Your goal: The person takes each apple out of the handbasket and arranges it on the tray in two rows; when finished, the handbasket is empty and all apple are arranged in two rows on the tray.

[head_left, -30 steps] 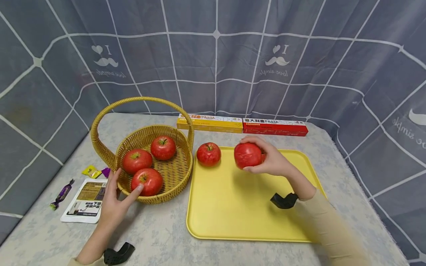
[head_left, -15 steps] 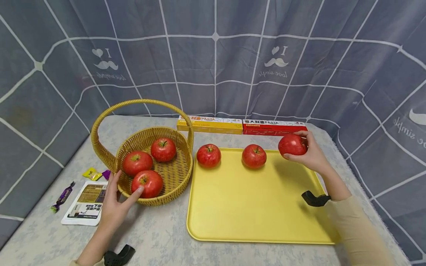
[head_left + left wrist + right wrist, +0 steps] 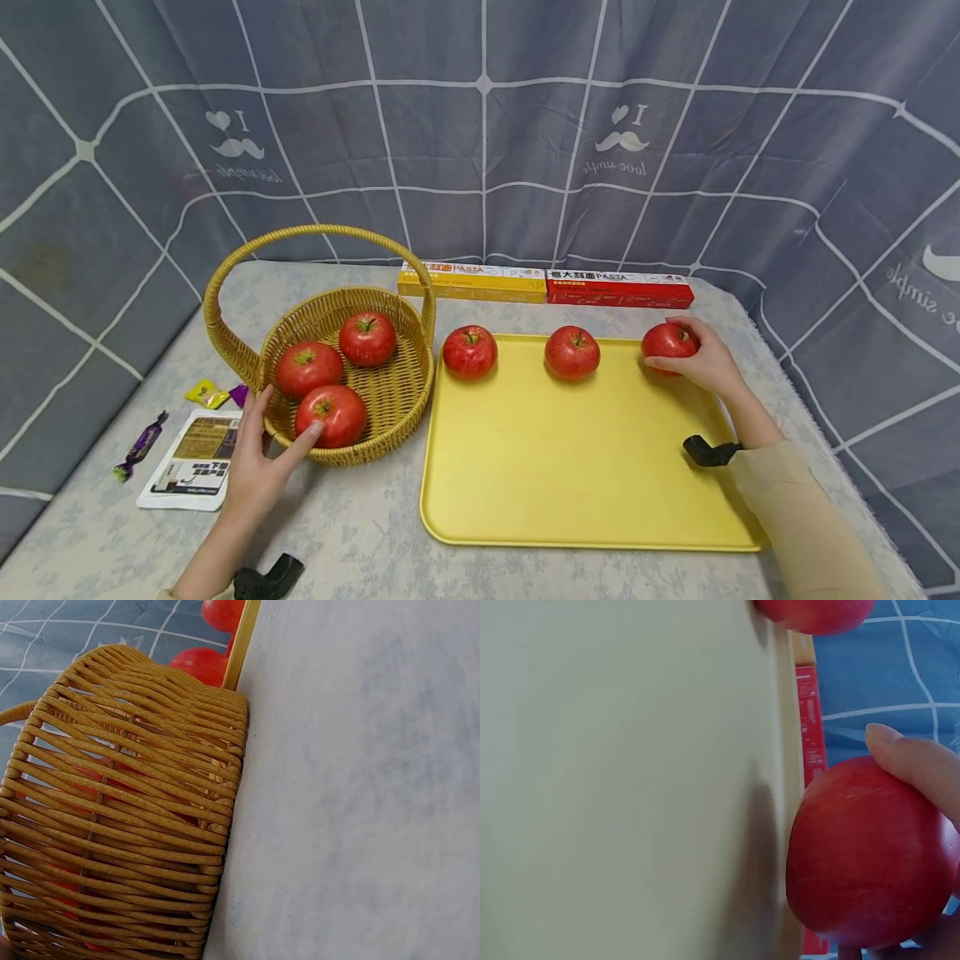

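Observation:
My right hand [image 3: 705,358] grips a red apple [image 3: 666,343] at the tray's back right corner. Close up in the right wrist view, the thumb lies along one side of this apple [image 3: 870,855] and fingers show below it. Along the back edge of the yellow tray [image 3: 585,467] sit two more apples, one at the corner [image 3: 470,352] and one mid-edge [image 3: 572,353]. My left hand [image 3: 258,467] holds the near left rim of the wicker basket [image 3: 393,400], thumb over the rim by the front apple [image 3: 333,417]. Three apples lie inside, partly visible through the weave in the left wrist view.
Behind the tray lie a yellow pasta box [image 3: 472,283] and a red pasta box [image 3: 618,289], end to end. Left of the basket are a white packet [image 3: 191,462] and wrapped candies [image 3: 141,446]. The basket's tall handle [image 3: 322,229] arches above it. A grey curtain [image 3: 480,133] encloses the table.
One apple was set down at the tray's back middle. My right hand has carried another to the right and lowered it to the back right corner. The left hand has stayed put.

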`<state>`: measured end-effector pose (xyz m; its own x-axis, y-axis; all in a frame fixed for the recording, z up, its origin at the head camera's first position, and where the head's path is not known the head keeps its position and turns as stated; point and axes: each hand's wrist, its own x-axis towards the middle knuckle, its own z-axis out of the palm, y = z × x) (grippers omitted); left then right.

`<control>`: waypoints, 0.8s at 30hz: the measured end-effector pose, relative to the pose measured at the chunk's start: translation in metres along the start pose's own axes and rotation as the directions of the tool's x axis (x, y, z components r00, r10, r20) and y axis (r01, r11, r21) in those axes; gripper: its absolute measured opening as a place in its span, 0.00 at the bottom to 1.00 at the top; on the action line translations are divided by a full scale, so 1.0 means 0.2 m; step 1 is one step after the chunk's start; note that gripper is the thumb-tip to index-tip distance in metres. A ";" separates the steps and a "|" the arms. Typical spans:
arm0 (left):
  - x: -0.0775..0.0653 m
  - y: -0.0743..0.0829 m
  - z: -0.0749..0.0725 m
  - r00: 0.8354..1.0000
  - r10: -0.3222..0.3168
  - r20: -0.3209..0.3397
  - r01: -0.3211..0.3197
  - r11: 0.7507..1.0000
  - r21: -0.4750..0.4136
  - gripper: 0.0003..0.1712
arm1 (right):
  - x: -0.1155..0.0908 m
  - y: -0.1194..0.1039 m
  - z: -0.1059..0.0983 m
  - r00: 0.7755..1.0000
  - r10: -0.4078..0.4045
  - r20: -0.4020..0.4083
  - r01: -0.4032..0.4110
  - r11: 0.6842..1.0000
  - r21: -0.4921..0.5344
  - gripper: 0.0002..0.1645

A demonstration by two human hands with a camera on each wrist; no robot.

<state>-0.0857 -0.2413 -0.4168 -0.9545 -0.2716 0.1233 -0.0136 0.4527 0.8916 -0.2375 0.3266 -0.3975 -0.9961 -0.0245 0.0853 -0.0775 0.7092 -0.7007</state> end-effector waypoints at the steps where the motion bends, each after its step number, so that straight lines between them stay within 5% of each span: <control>1: 0.00 0.00 0.00 1.000 0.000 0.000 0.000 1.000 0.001 0.50 | 0.00 0.01 0.00 1.000 0.001 0.000 -0.001 1.000 -0.003 0.49; 14: 0.00 0.01 0.00 1.000 -0.004 -0.001 0.004 1.000 0.004 0.50 | 0.03 0.02 0.03 0.998 -0.040 -0.039 0.037 0.997 -0.065 0.55; 19: 0.00 0.00 0.00 1.000 -0.001 0.000 0.001 1.000 -0.006 0.50 | 0.01 -0.18 0.01 0.983 -0.105 -0.148 0.099 0.994 -0.049 0.50; 24: 0.00 0.00 0.00 1.000 -0.002 -0.001 0.002 1.000 -0.002 0.50 | 0.00 -0.47 0.05 0.951 -0.206 -0.231 0.233 0.968 0.095 0.44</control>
<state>-0.0862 -0.2413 -0.4164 -0.9542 -0.2731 0.1223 -0.0145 0.4506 0.8926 -0.2296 0.2529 -0.3381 -0.9213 -0.0069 0.3887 -0.3108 0.6139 -0.7256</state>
